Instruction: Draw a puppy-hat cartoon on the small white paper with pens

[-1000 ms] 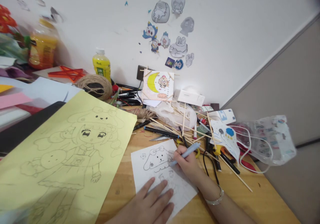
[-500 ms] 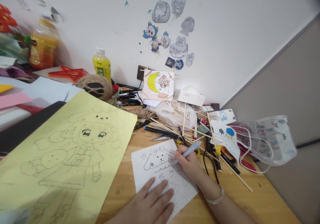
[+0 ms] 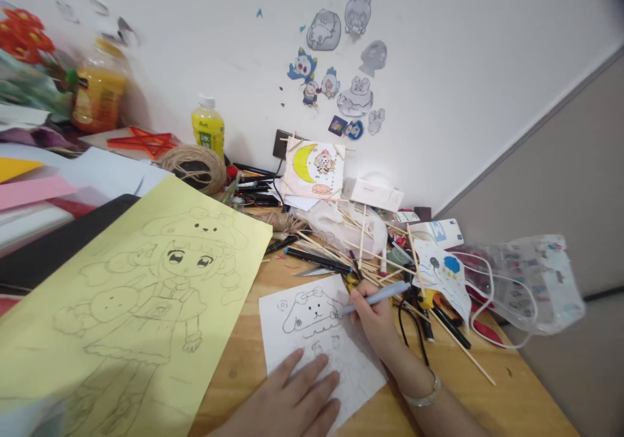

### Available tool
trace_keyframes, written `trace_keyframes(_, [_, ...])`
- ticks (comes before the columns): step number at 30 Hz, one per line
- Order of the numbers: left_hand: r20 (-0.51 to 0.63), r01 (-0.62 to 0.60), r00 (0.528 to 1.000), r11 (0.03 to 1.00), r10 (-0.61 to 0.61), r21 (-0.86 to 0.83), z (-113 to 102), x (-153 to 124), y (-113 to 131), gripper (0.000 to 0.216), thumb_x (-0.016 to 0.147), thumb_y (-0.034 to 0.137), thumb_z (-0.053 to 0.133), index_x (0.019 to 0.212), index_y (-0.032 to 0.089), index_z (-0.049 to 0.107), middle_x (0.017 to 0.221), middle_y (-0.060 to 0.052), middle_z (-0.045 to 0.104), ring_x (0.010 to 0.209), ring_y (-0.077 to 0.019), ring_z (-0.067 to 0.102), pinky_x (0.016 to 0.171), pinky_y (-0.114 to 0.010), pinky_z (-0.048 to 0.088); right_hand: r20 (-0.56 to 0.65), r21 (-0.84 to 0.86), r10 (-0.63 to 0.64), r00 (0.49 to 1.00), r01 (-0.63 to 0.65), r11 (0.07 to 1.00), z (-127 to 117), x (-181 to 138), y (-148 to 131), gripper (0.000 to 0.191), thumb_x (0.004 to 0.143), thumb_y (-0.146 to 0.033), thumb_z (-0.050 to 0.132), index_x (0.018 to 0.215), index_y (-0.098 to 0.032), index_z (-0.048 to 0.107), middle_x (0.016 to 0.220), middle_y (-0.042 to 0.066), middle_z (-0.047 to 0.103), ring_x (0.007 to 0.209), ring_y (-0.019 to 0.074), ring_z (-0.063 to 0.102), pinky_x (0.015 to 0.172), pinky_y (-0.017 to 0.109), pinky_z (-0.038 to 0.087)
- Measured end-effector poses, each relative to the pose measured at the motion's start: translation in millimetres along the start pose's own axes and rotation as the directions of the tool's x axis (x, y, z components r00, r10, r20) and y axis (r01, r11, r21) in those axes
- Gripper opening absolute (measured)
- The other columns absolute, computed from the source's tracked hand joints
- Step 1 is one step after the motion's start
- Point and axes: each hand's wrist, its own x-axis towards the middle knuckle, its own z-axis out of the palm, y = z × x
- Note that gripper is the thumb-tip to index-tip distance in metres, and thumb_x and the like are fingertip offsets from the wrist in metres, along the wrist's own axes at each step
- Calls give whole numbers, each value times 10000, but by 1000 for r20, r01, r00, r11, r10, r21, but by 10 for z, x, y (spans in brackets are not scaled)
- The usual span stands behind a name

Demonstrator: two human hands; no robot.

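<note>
A white sheet of paper (image 3: pixel 275 323) lies on the wooden table, bearing a dark-lined puppy-like hat with a bow and fainter lines below it. My left hand (image 3: pixel 299 391) rests flat across the lower part of this sheet, fingers spread. Between the fingers of my right hand (image 3: pixel 373 323) is a light blue pen (image 3: pixel 385 292), its tip touching the paper at the right side of the hat drawing. To the left lies a large yellow sheet (image 3: pixel 234 242) with a pencil-like drawing of a girl in a similar hat.
Behind the paper are scissors (image 3: pixel 316 270), a black marker (image 3: pixel 316 258), several thin wooden sticks (image 3: pixel 463 348) and a plastic bag (image 3: pixel 336 229). A twine coil (image 3: pixel 195 167) and a yellow bottle (image 3: pixel 208 125) stand left. A white face mask (image 3: pixel 441 274) lies right.
The camera view has shifted slightly, so the scene sits a little right and lower. The pen leans flatter in my right hand, its tip still at the hat's right side. My left hand stays put.
</note>
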Motion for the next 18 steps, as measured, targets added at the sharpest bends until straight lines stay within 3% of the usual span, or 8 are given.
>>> trace_keyframes(3, [36,-7,999,1000,6,13,-29,1,-3,299,981,264,502,1258,169,560,1311,-39,605,1154,-261,587,919,-372,463,-13,17,-51,999,51,999,23,-19,-86,236,821,-337,570,625,-212,527,538,-29,537,509,137,504,530,257,424])
trace_keyframes(7, [-6,26,1000,1000,-26,-3,-12,4,11,297,1013,273,422,1254,179,568,1307,-37,608,1159,-252,582,924,-372,445,99,47,-110,989,106,993,67,-98,-140,90,745,-284,670,794,-211,647,779,34,682,727,192,638,659,288,504])
trace_keyframes(10, [-4,68,998,998,-68,-8,21,17,53,291,1011,232,408,1214,167,605,1287,-58,620,1125,-256,595,899,-375,439,168,10,-84,982,83,996,85,-167,-98,66,766,-276,658,762,-211,650,722,28,677,641,176,622,585,271,490])
trace_keyframes(14, [75,153,986,987,-149,-46,16,19,98,293,983,229,449,1166,119,649,1241,-107,643,1093,-276,590,869,-388,436,215,-31,-84,973,93,995,95,-187,-47,201,848,-281,578,662,-209,605,592,7,628,556,155,576,546,259,458])
trace_keyframes(18, [59,101,993,994,-98,-39,-36,19,84,307,988,215,435,1202,135,640,1242,-81,647,1110,-270,588,891,-385,433,153,37,-193,969,190,981,122,-140,-96,58,827,-259,607,813,-217,643,735,24,674,667,168,629,596,260,494])
